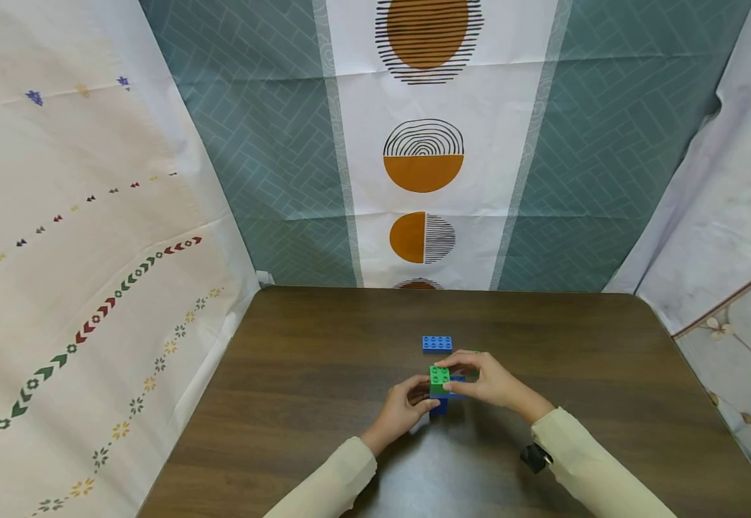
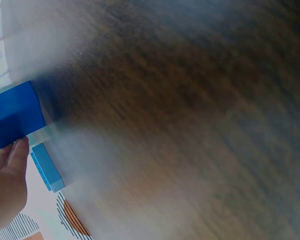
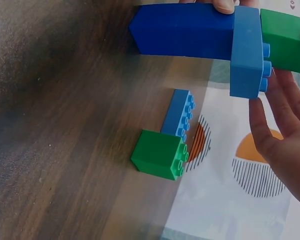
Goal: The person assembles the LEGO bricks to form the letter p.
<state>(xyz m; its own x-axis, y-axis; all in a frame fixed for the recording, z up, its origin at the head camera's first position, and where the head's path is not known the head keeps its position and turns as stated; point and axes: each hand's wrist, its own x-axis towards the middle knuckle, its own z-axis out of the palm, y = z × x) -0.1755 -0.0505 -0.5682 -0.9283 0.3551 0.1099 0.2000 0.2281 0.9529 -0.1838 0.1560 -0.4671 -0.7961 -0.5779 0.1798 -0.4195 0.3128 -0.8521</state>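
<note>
In front of me my left hand [image 1: 403, 411] holds an upright stack of dark blue toy building bricks [image 3: 185, 31] from the left. Across its top lies a lighter blue oblong brick [image 3: 247, 52], one end overhanging with bare studs. My right hand [image 1: 488, 379] pinches a green square brick [image 1: 439, 378], which sits against the top of that oblong brick at its other end. One right fingertip is by the overhanging end. In the left wrist view the dark blue brick [image 2: 17, 110] shows beside the left hand [image 2: 7, 190].
Beyond the hands, a blue oblong brick [image 1: 437, 344] lies studs up on the brown wooden table [image 1: 324, 338]. A loose green brick [image 3: 155, 154] stands near it, mostly hidden behind the right hand in the head view. Patterned cloths [image 1: 272, 144] hang at the back and sides.
</note>
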